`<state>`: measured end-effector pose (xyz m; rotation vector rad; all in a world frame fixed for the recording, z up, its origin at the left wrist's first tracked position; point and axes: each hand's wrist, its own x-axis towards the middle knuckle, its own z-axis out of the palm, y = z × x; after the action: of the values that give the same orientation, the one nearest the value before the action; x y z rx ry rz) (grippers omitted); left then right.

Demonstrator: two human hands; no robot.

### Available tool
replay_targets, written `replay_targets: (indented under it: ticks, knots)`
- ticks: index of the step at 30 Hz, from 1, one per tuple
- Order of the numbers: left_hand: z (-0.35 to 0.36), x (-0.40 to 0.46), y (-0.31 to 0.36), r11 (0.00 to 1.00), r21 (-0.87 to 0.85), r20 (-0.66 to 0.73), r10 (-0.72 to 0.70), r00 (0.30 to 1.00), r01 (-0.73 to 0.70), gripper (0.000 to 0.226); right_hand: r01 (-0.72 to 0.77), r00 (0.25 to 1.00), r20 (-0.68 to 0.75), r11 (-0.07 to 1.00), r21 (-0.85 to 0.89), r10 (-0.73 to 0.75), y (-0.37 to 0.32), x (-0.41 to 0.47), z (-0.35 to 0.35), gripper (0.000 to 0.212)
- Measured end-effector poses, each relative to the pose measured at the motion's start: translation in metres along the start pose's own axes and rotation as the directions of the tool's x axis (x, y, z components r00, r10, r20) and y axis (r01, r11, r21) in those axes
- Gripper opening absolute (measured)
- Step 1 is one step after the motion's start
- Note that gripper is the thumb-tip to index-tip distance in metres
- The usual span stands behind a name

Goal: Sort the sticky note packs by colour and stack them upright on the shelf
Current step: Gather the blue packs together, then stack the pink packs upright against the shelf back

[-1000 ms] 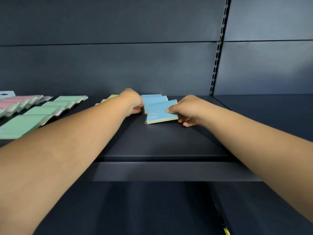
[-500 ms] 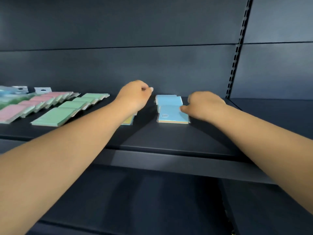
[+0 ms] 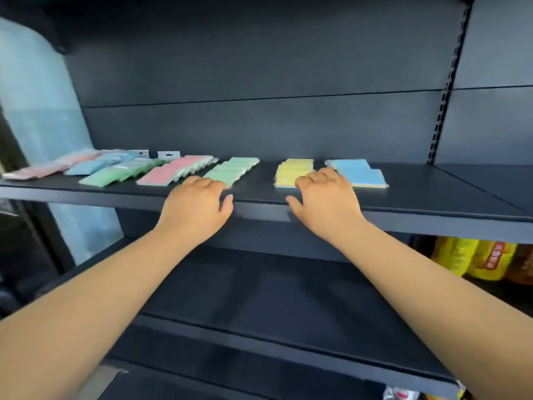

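Sticky note packs lie flat in rows on the dark shelf (image 3: 432,197). From the right: a blue row (image 3: 360,176), a yellow row (image 3: 292,171), a green row (image 3: 230,170), a pink row (image 3: 173,171), then another green row (image 3: 112,176) and more blue and pink packs at far left. My left hand (image 3: 199,206) hovers at the shelf's front edge, just in front of the green row, fingers loosely bent and holding nothing. My right hand (image 3: 324,200) is over the front edge between the yellow and blue rows, fingers relaxed, also holding nothing.
A lower dark shelf (image 3: 259,298) runs beneath my forearms. Yellow and red packaged goods (image 3: 476,258) sit under the upper shelf at right. A slotted upright (image 3: 444,90) divides the back panel. A pale blue wall (image 3: 37,111) is at left.
My right hand has let go of the blue pack and both hands have drawn back to the shelf's front edge. The view has pulled back, showing more rows at left.
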<state>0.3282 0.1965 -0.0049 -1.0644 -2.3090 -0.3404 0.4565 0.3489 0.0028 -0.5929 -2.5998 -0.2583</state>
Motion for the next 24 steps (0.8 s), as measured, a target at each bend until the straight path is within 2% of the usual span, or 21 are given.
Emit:
replay_targets:
  ticks: [3,11,15,19,24]
  knots:
    - [-0.026,-0.051,-0.058,0.998,0.02,-0.03,-0.054,0.998,0.055,0.038,0.073,0.997,0.006,0.996,0.044,-0.074,-0.07,-0.012,-0.004,0.047]
    - [-0.083,-0.138,-0.182,0.961,0.162,0.022,-0.23,0.973,0.224,0.038,0.267,0.964,-0.019,0.957,0.115,-0.266,-0.216,-0.008,-0.012,0.048]
    - [-0.093,-0.15,-0.229,0.932,0.193,-0.022,-0.307,0.951,0.305,0.038,0.341,0.94,-0.043,0.931,0.131,-0.338,-0.269,0.011,-0.011,0.047]
    - [-0.083,-0.15,-0.272,0.916,0.197,-0.036,-0.35,0.936,0.35,0.053,0.391,0.92,-0.065,0.909,0.142,-0.386,-0.315,0.043,0.002,0.049]
    - [-0.054,-0.117,-0.323,0.912,0.171,-0.01,-0.378,0.926,0.374,0.043,0.408,0.912,-0.107,0.901,0.146,-0.395,-0.357,0.104,0.028,0.05]
